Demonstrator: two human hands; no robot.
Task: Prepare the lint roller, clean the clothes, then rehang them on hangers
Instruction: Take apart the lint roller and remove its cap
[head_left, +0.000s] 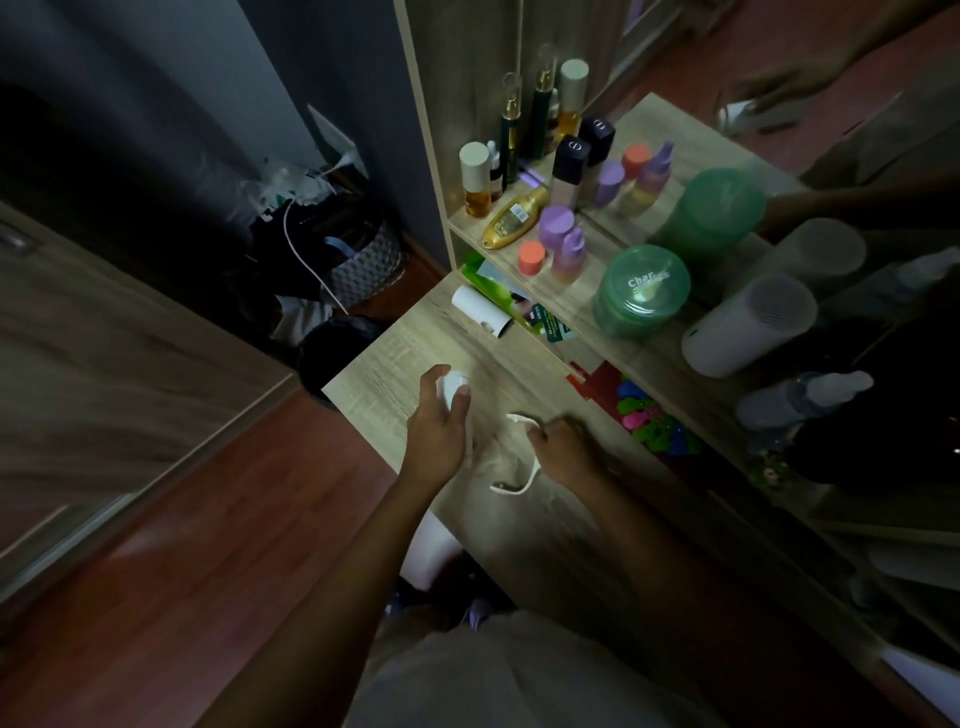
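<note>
From my remote seat I see the left hand (439, 431) curled round a short white cylindrical lint-roller roll (451, 387), held just above the pale wood-grain tabletop (384, 358) near its left edge. The right hand (563, 449) sits beside it toward the middle, fingers closed on a thin white curved roller handle (523, 480). The handle is blurred, so I cannot tell whether it touches the surface. Bare wood lies ahead of both hands up to a white tube (480, 310) lying at the back edge. A raised wooden shelf (576, 312) crowds the right side and carries a round green lidded tub (641, 291).
</note>
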